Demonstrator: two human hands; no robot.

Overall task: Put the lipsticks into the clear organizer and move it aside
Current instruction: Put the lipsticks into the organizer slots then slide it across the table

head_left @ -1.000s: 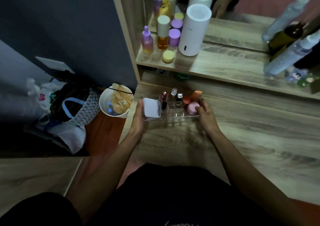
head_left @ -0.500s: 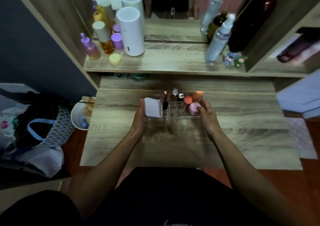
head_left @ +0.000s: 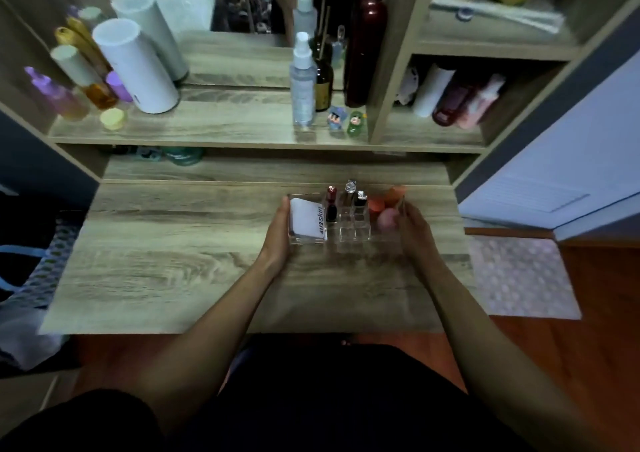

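Observation:
The clear organizer (head_left: 353, 235) rests on the wooden desk (head_left: 173, 244), right of centre. Three lipsticks stand upright in its middle slots: a red one (head_left: 331, 206), a silver-capped one (head_left: 349, 193) and a black one (head_left: 360, 202). A white box (head_left: 306, 221) fills its left compartment, and pink and orange sponges (head_left: 386, 209) fill the right one. My left hand (head_left: 277, 237) presses against the organizer's left end. My right hand (head_left: 414, 233) grips its right end.
The shelf (head_left: 214, 129) behind holds a white cylinder (head_left: 135, 71), purple and amber bottles, a clear spray bottle (head_left: 303, 84), a dark red bottle and small figurines. A mirror stands behind them. A bag sits at the left and a patterned mat (head_left: 523, 275) at the right.
The organizer, held at both ends, has slid right along the desk from near its left edge. My head has turned right, bringing the right shelves and mat into view.

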